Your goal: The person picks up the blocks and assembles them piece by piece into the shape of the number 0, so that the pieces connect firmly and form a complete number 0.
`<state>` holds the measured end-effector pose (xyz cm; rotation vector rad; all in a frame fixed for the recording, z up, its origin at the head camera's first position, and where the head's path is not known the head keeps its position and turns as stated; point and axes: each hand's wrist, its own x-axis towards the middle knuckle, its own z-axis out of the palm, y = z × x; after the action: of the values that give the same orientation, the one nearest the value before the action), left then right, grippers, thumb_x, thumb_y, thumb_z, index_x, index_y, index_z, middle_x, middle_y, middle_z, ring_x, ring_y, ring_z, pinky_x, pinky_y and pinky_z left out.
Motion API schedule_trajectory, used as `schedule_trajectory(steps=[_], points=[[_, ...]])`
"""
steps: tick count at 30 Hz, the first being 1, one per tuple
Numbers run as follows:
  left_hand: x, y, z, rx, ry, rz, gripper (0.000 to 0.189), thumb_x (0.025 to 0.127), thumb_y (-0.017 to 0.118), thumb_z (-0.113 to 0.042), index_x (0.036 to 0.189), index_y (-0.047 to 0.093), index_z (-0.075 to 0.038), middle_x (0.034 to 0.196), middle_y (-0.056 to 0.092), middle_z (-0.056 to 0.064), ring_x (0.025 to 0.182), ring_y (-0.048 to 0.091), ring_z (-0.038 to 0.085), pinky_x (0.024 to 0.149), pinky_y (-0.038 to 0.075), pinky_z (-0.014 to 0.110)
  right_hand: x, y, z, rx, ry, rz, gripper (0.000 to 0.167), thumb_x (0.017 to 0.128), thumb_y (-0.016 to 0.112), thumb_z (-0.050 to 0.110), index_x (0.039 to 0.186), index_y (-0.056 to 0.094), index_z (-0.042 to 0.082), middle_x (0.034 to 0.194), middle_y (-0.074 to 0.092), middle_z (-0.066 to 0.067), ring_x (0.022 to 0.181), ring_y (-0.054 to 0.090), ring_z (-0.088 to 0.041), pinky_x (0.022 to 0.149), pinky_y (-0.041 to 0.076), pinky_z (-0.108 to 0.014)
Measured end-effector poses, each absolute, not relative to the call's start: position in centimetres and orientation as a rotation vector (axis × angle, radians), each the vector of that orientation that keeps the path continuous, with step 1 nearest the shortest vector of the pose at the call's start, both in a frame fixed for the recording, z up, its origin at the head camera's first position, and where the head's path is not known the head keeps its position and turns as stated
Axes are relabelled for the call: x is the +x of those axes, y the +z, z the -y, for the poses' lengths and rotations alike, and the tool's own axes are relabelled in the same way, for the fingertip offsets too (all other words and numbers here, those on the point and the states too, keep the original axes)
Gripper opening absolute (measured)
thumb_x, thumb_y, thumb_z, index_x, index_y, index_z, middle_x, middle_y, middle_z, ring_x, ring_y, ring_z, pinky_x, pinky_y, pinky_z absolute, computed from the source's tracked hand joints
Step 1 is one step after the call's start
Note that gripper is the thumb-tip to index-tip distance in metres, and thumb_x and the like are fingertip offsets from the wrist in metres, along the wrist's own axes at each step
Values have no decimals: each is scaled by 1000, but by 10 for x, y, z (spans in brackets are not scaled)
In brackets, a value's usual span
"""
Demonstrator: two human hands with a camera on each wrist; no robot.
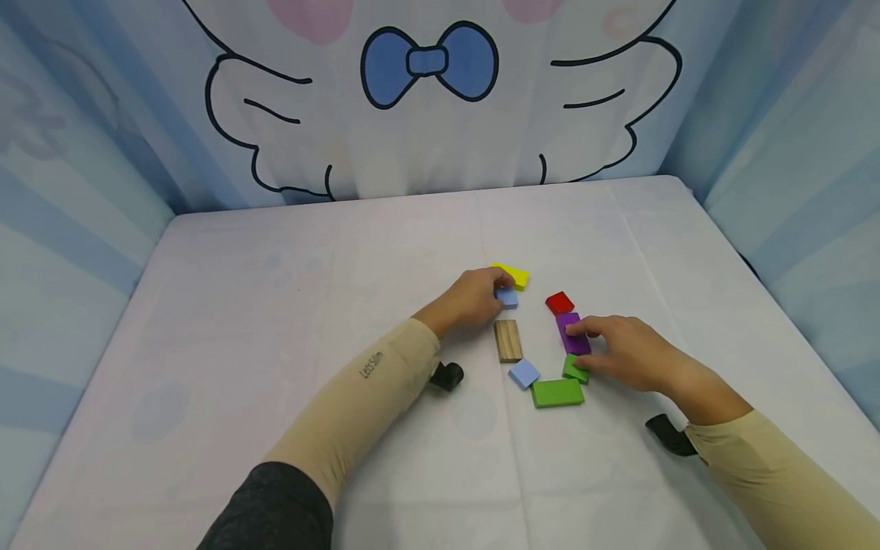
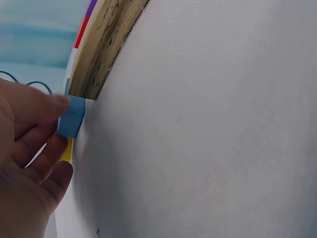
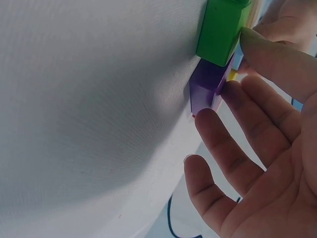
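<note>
My left hand (image 1: 474,296) pinches a light blue block (image 1: 507,298) at the far end of a ring of blocks, thumb on its near side in the left wrist view. Just beyond that block lies a yellow block (image 1: 512,276). On the right side, my right hand (image 1: 629,351) has its thumb touching a small green block (image 3: 223,32) and its index fingertip at a purple block (image 1: 574,333), the other fingers spread loosely. A red block (image 1: 560,303) adjoins the purple one's far end.
A wood-grain block (image 1: 508,341), a second light blue block (image 1: 524,373) and a longer green block (image 1: 558,393) form the ring's left and near sides. White cloth covers the table (image 1: 241,344). Printed curtains (image 1: 440,145) hang behind it and at both sides.
</note>
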<state>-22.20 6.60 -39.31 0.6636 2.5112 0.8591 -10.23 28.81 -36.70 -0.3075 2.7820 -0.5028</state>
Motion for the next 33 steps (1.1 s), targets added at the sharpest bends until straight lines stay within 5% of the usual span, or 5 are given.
schedule_trajectory(steps=[11, 33], points=[[-224, -396, -62, 634, 906, -2514, 33, 96, 68, -10, 128, 61, -7, 111, 59, 2, 101, 52, 16, 90, 45, 24, -102, -366, -288, -320, -491, -2793, 50, 86, 80, 22, 130, 63, 3, 124, 63, -24, 118, 54, -47, 95, 45, -62], [-221, -394, -60, 657, 840, -2465, 31, 98, 65, -7, 128, 61, -10, 117, 60, 1, 106, 53, 14, 99, 43, 25, -102, -365, -288, -306, -510, -2777, 51, 87, 79, 23, 131, 63, 4, 125, 63, -23, 119, 54, -47, 95, 45, -62]])
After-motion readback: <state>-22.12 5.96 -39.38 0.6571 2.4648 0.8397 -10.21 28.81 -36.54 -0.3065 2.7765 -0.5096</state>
